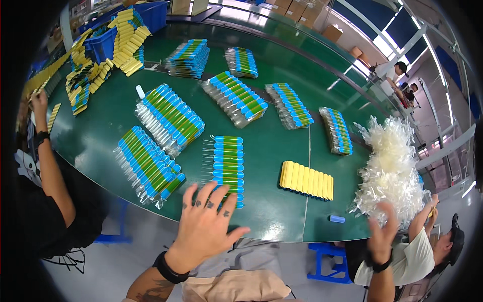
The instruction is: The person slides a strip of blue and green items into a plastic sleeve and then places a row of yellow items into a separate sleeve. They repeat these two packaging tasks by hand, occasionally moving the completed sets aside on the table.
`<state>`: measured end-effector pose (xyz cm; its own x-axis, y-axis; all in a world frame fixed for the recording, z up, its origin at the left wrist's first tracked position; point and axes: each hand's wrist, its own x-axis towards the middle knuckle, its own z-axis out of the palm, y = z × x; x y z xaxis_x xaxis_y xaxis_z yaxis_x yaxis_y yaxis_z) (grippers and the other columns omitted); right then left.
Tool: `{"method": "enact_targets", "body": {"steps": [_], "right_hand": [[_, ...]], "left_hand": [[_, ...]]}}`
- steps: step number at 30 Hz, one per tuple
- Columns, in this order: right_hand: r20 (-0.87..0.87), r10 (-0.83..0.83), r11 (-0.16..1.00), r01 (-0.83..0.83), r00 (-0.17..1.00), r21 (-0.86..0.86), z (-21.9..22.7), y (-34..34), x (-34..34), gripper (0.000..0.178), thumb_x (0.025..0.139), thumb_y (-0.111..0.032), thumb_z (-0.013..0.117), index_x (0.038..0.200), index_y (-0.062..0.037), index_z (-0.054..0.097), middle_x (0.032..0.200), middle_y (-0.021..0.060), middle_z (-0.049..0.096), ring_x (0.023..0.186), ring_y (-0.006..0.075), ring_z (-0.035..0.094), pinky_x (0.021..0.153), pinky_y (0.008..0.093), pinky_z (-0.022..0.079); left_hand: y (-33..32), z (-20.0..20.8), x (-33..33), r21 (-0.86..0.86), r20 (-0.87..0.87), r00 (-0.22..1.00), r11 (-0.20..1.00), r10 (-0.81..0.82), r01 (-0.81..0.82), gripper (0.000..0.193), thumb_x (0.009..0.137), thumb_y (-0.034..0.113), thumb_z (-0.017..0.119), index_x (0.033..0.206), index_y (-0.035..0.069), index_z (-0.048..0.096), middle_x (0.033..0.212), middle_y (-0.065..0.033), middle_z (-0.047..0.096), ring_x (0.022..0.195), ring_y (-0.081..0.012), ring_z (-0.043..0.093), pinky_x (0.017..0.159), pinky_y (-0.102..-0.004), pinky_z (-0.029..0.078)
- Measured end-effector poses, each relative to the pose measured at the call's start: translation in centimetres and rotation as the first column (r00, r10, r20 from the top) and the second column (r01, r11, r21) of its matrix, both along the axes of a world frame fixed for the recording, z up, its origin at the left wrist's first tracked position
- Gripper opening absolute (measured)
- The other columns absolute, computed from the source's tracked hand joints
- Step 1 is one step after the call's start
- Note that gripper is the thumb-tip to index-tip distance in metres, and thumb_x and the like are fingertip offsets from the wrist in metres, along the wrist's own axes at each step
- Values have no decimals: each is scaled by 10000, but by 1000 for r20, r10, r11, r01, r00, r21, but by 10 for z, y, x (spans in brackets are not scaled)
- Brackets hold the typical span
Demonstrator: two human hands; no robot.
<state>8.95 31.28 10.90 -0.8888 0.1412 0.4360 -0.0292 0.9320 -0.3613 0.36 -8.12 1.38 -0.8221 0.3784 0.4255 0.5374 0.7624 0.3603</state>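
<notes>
**Fig.: Two empty grips & sev. ways to spill**

L. hand (206, 221) is hanging w/ fingers splayed over the near end of the blue-and-green row (229, 161); it is grasping nothing visible, & contact w/ the pieces can't be told. R. hand (381, 232), blurred, is hanging in front of the bag heap (385, 171), fingers parted & nothing visible between them; whether it is touching the heap is unclear. The row is lying flat on the green table (271, 211), just R. of a slanted bundle (151, 163). The yellow stack (307, 180) is lying betw. row & heap, w/ a blue piece (337, 219) resting near the table's rim.

Poss. faults (judged): a low L. palm could be skewing the row's near end, its pieces apparently lying unbound; the light, loose heap could be clinging to R. fingers or sliding; the R. wrist could be sweeping off the blue piece; a co-worker's hand (432, 201), near that heap, could be colliding.
</notes>
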Motion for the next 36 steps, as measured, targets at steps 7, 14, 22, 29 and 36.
{"method": "enact_targets", "body": {"steps": [7, 14, 22, 29, 36], "right_hand": [[341, 823, 362, 44, 454, -931, -117, -146, 42, 535, 987, -249, 676, 1439, -21, 501, 1289, 88, 650, 1165, 185, 620, 1002, 348, 495], [153, 413, -284, 287, 898, -915, -136, -188, 56, 261, 1055, -158, 550, 1264, -5, 584, 1204, 64, 652, 1059, 150, 611, 950, 333, 492], [443, 657, 662, -185, 610, -727, -48, -92, 31, 113, 897, -112, 713, 945, -9, 713, 762, 93, 680, 638, 195, 631, 573, 340, 474], [410, 889, 454, -527, 206, -719, 8, -59, 7, 104, 851, -97, 734, 931, -30, 726, 817, 111, 693, 689, 311, 655, 602, 363, 515], [338, 789, 572, -414, 513, -708, 14, -19, 1, 130, 828, 7, 766, 956, -9, 754, 908, 114, 741, 744, 252, 714, 615, 299, 534]], "left_hand": [[5, -35, 44, -199, -195, 967, 972, -166, 126, 286, 825, 343, 737, 1048, 165, 718, 1098, -3, 636, 1134, -221, 559, 1102, -583, 295], [44, -33, 96, 82, -142, 973, 978, -182, 194, 119, 818, 215, 731, 934, 189, 734, 1077, 60, 673, 991, -138, 626, 1115, -517, 291], [56, 17, 94, 575, 33, 968, 797, -249, 185, 527, 738, 425, 843, 1150, 132, 695, 1179, -53, 664, 1090, -286, 604, 1016, -483, 427], [59, 19, 49, 481, 452, 393, 591, -800, 648, 347, 845, 371, 776, 1111, 150, 739, 1174, -58, 713, 1170, -254, 629, 1012, -410, 456], [54, 20, 42, 724, 609, 304, 670, -732, 163, 180, 826, 57, 747, 1003, 34, 768, 1019, -95, 770, 961, -245, 728, 851, -337, 573]]}}
